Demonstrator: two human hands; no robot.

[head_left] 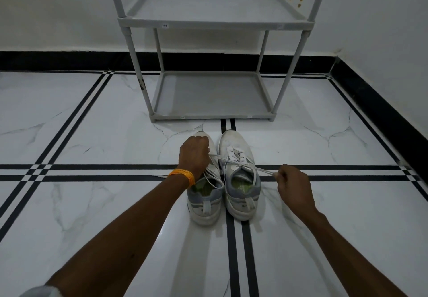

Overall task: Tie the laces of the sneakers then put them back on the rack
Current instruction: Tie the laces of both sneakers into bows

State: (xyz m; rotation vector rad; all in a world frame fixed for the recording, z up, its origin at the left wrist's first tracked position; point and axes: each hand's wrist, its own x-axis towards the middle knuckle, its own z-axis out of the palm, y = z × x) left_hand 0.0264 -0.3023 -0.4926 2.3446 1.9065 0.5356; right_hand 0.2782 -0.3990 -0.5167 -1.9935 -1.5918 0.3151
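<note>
Rt sneaker [239, 173] lace ends pinched in both hands' fingers [276, 175].

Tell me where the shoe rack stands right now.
In the head view, the grey shoe rack stands on the tiled floor against the wall, straight ahead, just beyond the toes of the two sneakers.

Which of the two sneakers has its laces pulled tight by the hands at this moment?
The right sneaker: its lace ends run taut to the left hand and the right hand. The left sneaker has its laces lying slack, partly hidden by the left wrist.
</note>
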